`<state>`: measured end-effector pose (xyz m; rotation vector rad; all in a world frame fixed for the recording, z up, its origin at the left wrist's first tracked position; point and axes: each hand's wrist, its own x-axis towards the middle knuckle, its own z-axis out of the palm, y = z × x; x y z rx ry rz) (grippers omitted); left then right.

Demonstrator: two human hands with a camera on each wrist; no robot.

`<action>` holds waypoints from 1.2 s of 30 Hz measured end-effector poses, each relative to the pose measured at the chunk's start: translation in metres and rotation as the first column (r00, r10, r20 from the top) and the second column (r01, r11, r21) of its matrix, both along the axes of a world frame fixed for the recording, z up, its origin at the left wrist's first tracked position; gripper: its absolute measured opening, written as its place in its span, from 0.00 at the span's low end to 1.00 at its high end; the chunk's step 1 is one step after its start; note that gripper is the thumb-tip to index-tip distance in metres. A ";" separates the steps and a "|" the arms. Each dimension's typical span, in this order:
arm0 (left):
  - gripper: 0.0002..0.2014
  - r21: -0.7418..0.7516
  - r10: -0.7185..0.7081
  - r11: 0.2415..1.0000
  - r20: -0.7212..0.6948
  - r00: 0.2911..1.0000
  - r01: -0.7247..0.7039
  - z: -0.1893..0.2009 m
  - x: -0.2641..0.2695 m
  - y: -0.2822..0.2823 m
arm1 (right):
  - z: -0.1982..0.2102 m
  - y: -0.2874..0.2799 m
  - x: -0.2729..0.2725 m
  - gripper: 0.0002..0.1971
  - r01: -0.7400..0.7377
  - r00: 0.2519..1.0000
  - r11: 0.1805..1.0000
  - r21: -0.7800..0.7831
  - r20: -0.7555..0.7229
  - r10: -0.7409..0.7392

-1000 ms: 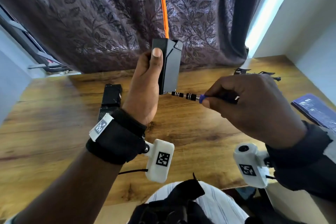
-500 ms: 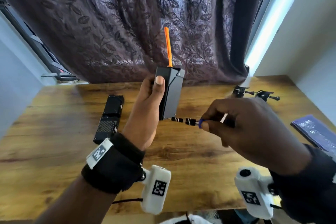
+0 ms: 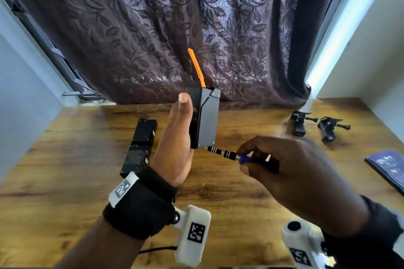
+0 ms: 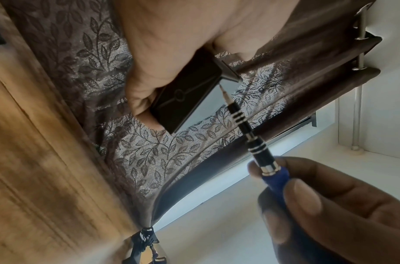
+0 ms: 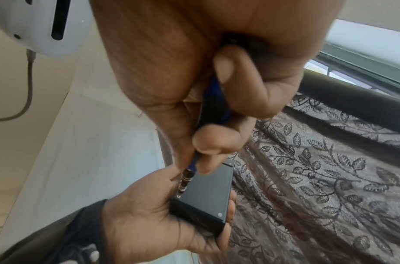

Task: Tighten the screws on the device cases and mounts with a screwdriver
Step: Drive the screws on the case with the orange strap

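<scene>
Leaf-patterned purple curtain [image 3: 153, 28] backs a wooden table [image 3: 65, 181]. Above it the left hand [image 3: 175, 144] grips an upright black rectangular device case [image 3: 206, 120], thumb straight up. At its 5 o'clock corner the right hand [image 3: 290, 166] pinches a blue-handled precision screwdriver [image 3: 229, 155], tip on a screw. No writing is legible.

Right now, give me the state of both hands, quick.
Left hand: closed around the black device case, holding it upright above the table.
Right hand: closed on the screwdriver, tip at the case's lower corner screw.
</scene>
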<state>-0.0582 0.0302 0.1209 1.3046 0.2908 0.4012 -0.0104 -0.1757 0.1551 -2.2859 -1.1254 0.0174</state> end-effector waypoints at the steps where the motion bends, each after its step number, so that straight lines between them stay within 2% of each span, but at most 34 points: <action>1: 0.31 0.028 0.011 1.000 -0.001 1.000 -0.011 0.000 0.001 0.002 | 0.002 0.004 -0.002 0.06 0.002 1.000 1.000 -0.012 -0.021 -0.002; 5: 0.27 0.087 0.016 0.996 0.002 1.000 -0.016 -0.002 0.008 0.017 | 0.003 0.019 -0.004 0.08 0.011 0.993 1.000 -0.003 -0.117 -0.011; 7: 0.28 0.105 -0.013 0.994 0.001 1.000 0.013 -0.001 0.011 0.029 | 0.005 0.028 -0.004 0.08 0.034 0.994 0.999 -0.011 -0.104 -0.035; 11: 0.28 0.085 -0.055 0.995 -0.020 0.998 0.057 0.002 0.015 0.050 | 0.011 0.044 -0.012 0.15 0.062 0.997 0.997 0.038 -0.042 -0.060; 15: 0.22 0.021 -0.082 0.996 -0.026 0.996 0.082 0.005 0.019 0.064 | 0.011 0.059 -0.013 0.11 0.146 0.989 0.983 0.110 -0.023 -0.144; 18: 0.21 0.036 -0.125 0.992 -0.013 0.992 0.125 0.004 0.026 0.076 | 0.011 0.070 -0.013 0.03 0.201 0.977 0.968 0.149 -0.110 -0.185; 20: 0.21 0.053 -0.137 0.989 -0.013 0.991 0.137 0.003 0.032 0.084 | 0.008 0.079 -0.011 0.05 0.210 0.972 0.965 0.156 -0.138 -0.189; 23: 0.25 0.070 -0.165 0.984 -0.011 0.986 0.165 0.001 0.040 0.094 | 0.003 0.089 -0.005 0.07 0.210 0.975 0.973 0.099 -0.101 -0.200; 25: 0.23 0.074 -0.173 0.982 -0.016 0.985 0.174 -0.001 0.045 0.098 | 0.001 0.092 -0.001 0.14 0.204 0.977 0.978 0.049 -0.075 -0.200; 27: 0.21 0.070 -0.186 0.980 -0.017 0.982 0.186 -0.005 0.049 0.102 | -0.001 0.095 0.002 0.16 0.204 0.979 0.979 0.021 -0.034 -0.203; 29: 0.21 0.060 -0.193 0.979 -0.010 0.981 0.193 -0.009 0.053 0.103 | -0.004 0.097 0.006 0.12 0.239 0.971 0.971 0.027 0.011 -0.239; 32: 0.23 0.047 -0.184 0.982 0.014 0.983 0.184 -0.010 0.056 0.103 | -0.003 0.100 0.009 0.06 0.300 0.954 0.953 0.050 -0.004 -0.300; 36: 0.23 0.043 -0.178 0.983 0.028 0.984 0.176 -0.006 0.056 0.101 | -0.001 0.103 0.011 0.10 0.278 0.958 0.960 0.044 0.059 -0.280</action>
